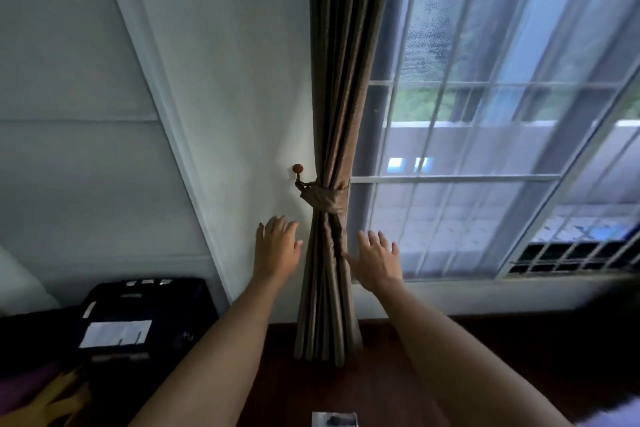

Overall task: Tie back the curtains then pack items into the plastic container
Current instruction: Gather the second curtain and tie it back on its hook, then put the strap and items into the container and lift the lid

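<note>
Flanking the gathered brown curtain (330, 135), the left hand (277, 246) and right hand (377, 258) spread their fingers wide, holding nothing, just beside the folds below the tieback (325, 196) looped to the wall hook (298, 172).

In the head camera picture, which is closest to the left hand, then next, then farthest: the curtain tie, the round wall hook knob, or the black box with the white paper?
From the left hand:
1. curtain tie, just above and to its right, wrapped around the curtain.
2. wall hook knob, higher up on the wall, left of the tie.
3. black box, low down at the far left.
</note>
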